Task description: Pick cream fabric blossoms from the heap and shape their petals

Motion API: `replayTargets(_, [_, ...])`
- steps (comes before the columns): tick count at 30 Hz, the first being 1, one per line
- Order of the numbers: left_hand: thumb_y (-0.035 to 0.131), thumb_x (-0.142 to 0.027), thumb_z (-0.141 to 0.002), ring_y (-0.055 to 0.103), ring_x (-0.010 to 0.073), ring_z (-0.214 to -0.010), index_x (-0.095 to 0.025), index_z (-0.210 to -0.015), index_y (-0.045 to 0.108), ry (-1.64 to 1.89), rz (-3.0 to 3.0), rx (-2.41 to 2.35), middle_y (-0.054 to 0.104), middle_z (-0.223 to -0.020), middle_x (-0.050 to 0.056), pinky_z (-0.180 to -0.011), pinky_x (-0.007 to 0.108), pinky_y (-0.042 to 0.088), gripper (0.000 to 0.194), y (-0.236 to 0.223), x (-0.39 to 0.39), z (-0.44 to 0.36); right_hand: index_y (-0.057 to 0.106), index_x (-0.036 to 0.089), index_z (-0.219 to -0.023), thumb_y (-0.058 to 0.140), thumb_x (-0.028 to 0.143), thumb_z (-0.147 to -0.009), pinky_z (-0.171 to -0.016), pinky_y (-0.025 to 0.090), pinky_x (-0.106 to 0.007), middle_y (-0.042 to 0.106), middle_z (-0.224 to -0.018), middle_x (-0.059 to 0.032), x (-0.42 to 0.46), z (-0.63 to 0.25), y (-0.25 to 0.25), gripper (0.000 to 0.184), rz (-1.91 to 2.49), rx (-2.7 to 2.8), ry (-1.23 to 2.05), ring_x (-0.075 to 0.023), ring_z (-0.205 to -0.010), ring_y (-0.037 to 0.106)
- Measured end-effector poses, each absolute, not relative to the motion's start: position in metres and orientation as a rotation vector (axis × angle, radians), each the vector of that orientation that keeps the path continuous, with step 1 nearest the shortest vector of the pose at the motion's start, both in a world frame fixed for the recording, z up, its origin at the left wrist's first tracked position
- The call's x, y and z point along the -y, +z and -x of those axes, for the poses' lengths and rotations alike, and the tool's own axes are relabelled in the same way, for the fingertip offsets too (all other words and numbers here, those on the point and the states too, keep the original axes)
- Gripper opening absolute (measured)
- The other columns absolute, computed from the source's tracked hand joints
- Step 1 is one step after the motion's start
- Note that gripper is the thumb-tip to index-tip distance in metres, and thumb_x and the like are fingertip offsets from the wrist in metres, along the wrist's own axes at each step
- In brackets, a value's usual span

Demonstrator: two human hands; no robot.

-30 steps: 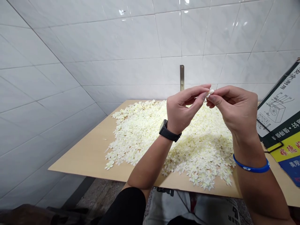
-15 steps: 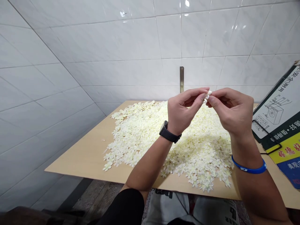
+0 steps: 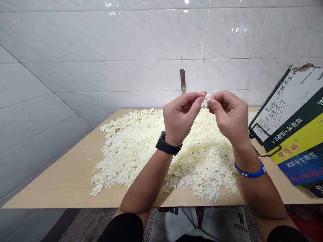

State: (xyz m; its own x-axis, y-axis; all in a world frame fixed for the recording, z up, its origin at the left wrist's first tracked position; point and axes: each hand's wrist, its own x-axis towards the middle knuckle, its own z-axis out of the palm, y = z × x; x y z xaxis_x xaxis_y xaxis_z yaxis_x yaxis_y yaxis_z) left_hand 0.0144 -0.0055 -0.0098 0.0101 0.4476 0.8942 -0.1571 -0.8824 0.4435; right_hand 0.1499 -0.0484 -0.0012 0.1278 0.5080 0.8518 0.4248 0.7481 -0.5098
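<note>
One small white flower [image 3: 205, 101] pinched between left hand [image 3: 179, 117] at its left and right hand [image 3: 229, 116] at its right, above far part of flower pile [image 3: 128, 151] spread on table [image 3: 58, 183]. Both hands equally near; long axis unclear, flower partly hidden. Box [image 3: 285, 134] stands right, apart from right hand; metal strip [image 3: 183, 81] against far wall [image 3: 113, 77]. Nothing seen in way.

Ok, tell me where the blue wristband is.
In the head view, the blue wristband is right of centre, around the right forearm just below the right hand, between the white flower heap and the printed cardboard box.
</note>
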Motion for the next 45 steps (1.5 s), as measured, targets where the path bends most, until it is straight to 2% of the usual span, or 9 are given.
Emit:
replayTargets(6, [0.072,-0.032,-0.093,0.077,0.018,-0.096,-0.024,-0.099,0.077,1.937,-1.9,-0.311,0.08,-0.105,0.004,-0.088,0.032,0.067,0.011,-0.008,0.002,-0.01,0.064,0.021,-0.083,0.066,0.028,-0.092,-0.069,0.053,-0.029,0.066,-0.079,0.0003,0.049,-0.155,0.004,0.012,0.832,1.531,0.146,-0.0143,-0.073,0.062])
replayTargets(9, [0.072,-0.034,-0.093,0.077,0.0178,-0.097,-0.026,-0.099,0.077,2.004,-1.863,-0.349,0.08,-0.106,0.003,-0.088,0.031,0.066,0.012,-0.008,-0.003,-0.008,0.064,0.02,-0.079,0.066,0.022,-0.088,-0.064,0.049,-0.028,0.067,-0.074,0.0006,0.05,-0.16,0.005,0.009,0.942,1.572,0.092,-0.0142,-0.068,0.061])
replayTargets(14, [0.072,-0.034,-0.092,0.077,0.0163,-0.093,-0.025,-0.096,0.077,1.986,-1.887,-0.423,0.08,-0.103,0.002,-0.086,0.03,0.066,0.011,-0.005,-0.006,-0.005,0.066,0.017,-0.07,0.066,0.018,-0.088,-0.06,0.037,-0.031,0.068,-0.066,-0.0028,0.038,-0.169,0.0,0.018,1.433,1.762,-0.074,-0.0164,-0.062,0.057])
replayTargets(18, [0.071,-0.028,-0.092,0.077,0.0156,-0.09,-0.023,-0.094,0.078,1.932,-1.954,-0.523,0.081,-0.101,0.002,-0.084,0.028,0.066,0.009,-0.004,-0.006,-0.004,0.07,0.016,-0.076,0.051,0.007,-0.091,-0.065,0.035,-0.034,0.074,-0.079,-0.0081,0.025,-0.174,-0.006,0.026,1.624,1.901,-0.161,-0.0199,-0.073,0.061])
replayTargets(20, [0.071,-0.028,-0.092,0.077,0.0157,-0.09,-0.023,-0.094,0.078,1.921,-1.965,-0.526,0.081,-0.101,0.003,-0.084,0.028,0.066,0.009,-0.004,-0.007,-0.004,0.071,0.015,-0.079,0.053,0.006,-0.089,-0.066,0.037,-0.034,0.074,-0.08,-0.0077,0.023,-0.176,-0.008,0.023,1.608,1.863,-0.167,-0.0204,-0.074,0.063])
replayTargets(24, [0.072,-0.027,-0.092,0.077,0.0161,-0.091,-0.022,-0.095,0.079,1.9,-1.984,-0.504,0.081,-0.101,0.004,-0.085,0.028,0.066,0.009,-0.007,-0.01,-0.004,0.072,0.017,-0.079,0.065,0.021,-0.092,-0.068,0.046,-0.032,0.072,-0.076,-0.0032,0.026,-0.172,-0.005,0.016,1.286,1.676,0.027,-0.0176,-0.071,0.064])
replayTargets(30, [0.073,-0.029,-0.092,0.078,0.0168,-0.089,-0.023,-0.097,0.079,1.852,-2.048,-0.435,0.081,-0.1,0.004,-0.082,0.03,0.066,0.01,-0.011,-0.008,-0.01,0.073,0.019,-0.082,0.077,0.054,-0.085,-0.066,0.055,-0.029,0.068,-0.074,-0.0004,0.032,-0.162,-0.001,0.035,0.817,1.496,0.325,-0.0139,-0.069,0.063])
replayTargets(36, [0.074,-0.031,-0.091,0.078,0.0177,-0.092,-0.024,-0.095,0.08,1.905,-2.019,-0.399,0.081,-0.103,0.003,-0.084,0.031,0.066,0.009,-0.013,-0.006,-0.013,0.074,0.018,-0.078,0.081,0.056,-0.08,-0.062,0.056,-0.029,0.067,-0.069,-0.0004,0.033,-0.161,-0.001,0.039,0.801,1.442,0.429,-0.0134,-0.065,0.063])
replayTargets(45, [0.074,-0.036,-0.091,0.077,0.0165,-0.088,-0.023,-0.095,0.079,1.868,-1.983,-0.38,0.081,-0.103,0.004,-0.082,0.031,0.067,0.015,-0.009,-0.002,-0.011,0.073,0.019,-0.073,0.081,0.056,-0.08,-0.06,0.057,-0.029,0.067,-0.065,0.0005,0.036,-0.155,0.0,0.038,0.753,1.381,0.344,-0.013,-0.061,0.063])
